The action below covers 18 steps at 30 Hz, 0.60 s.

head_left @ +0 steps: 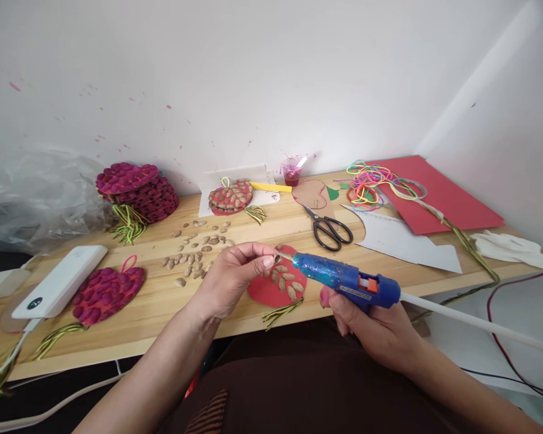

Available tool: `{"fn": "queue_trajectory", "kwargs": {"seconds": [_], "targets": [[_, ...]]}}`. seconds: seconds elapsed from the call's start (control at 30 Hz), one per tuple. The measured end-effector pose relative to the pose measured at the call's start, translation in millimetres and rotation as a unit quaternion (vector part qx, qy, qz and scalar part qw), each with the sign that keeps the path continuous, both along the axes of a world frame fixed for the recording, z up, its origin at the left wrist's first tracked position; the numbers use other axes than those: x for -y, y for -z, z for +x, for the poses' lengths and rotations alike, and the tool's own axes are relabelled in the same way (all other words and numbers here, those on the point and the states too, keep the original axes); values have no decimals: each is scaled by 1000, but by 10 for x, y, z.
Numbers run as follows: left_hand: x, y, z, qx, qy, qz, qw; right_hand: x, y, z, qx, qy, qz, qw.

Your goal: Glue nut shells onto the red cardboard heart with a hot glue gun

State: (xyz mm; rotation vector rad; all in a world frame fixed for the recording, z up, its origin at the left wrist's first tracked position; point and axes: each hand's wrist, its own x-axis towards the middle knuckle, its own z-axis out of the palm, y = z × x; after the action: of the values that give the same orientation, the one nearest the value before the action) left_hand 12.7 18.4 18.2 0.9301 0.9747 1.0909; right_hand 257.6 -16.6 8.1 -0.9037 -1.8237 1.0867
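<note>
A small brown nut shell (277,258) is pinched between the thumb and fingers of my left hand (230,274). My right hand (375,331) grips a blue glue gun (339,280) with a long white glue stick coming out of its back. The gun's nozzle points left and sits right at the shell; I cannot tell whether they touch. Below both hands lies a red card cutout (262,292), partly hidden by my left hand. Several shells (283,277) are set on it in a leaf-like pattern, and a green tassel (283,312) hangs from its lower edge.
Loose shells (192,259) are scattered left of my left hand. Black-handled scissors (328,232) lie behind the gun. Farther left are a white power bank (61,280), a purple shell-covered piece (108,292) and a purple stack (138,193). Red card (438,193) and tangled cords (373,184) lie back right.
</note>
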Motion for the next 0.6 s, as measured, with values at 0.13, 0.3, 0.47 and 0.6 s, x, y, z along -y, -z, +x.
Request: {"fn": "queue_trajectory", "kwargs": {"seconds": [0.13,0.3,0.47,0.6], "targets": [[-3,2,1,5,-3,-7,1000,-5,-17,-15,-14,-1,-1,1000],[-8,-6,2,13,-3,-12,1000,-11,-17,-18,-23,-6,-9,1000],[-7,-18,14,23,-2,-22,999,-15,-10,-21,-29,-5,-9,1000],[-5,-18,22,11,-18,-21,1000,-11,-6,-28,-25,3,-15,1000]]}}
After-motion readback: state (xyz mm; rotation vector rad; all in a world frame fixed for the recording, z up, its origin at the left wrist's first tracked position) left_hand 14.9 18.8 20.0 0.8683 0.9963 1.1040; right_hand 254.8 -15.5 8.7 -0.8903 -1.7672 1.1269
